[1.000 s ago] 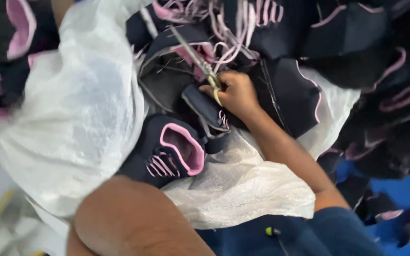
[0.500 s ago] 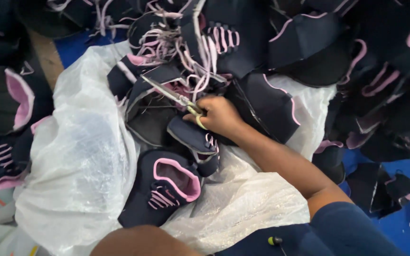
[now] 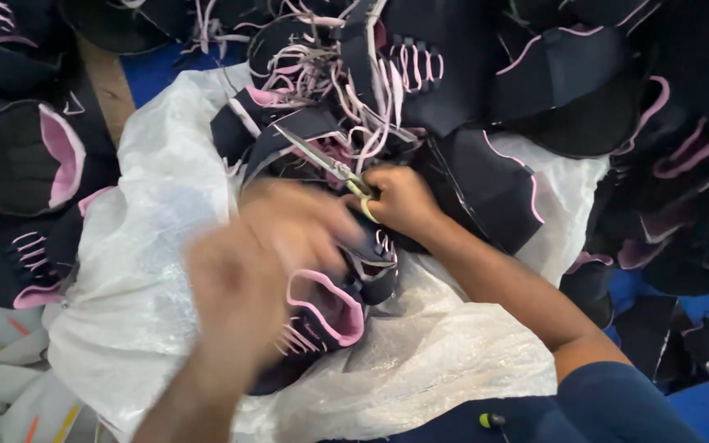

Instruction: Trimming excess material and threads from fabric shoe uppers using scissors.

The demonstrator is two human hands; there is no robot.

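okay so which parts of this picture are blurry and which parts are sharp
Head view: the left hand is smeared by motion blur, fingers indistinct; the right hand with the scissors is fairly sharp, as are the black-and-pink shoe uppers and white plastic sack; lighting is even, without harsh glare.

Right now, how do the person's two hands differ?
The right hand is sharp in the picture and grips scissors with blades pointing up-left; the left hand is blurred and no tool shows in it. The right hand rests among the dark shoe uppers with pink laces; the left hand is over the pink-lined upper on the white plastic sheet. Both are bare.
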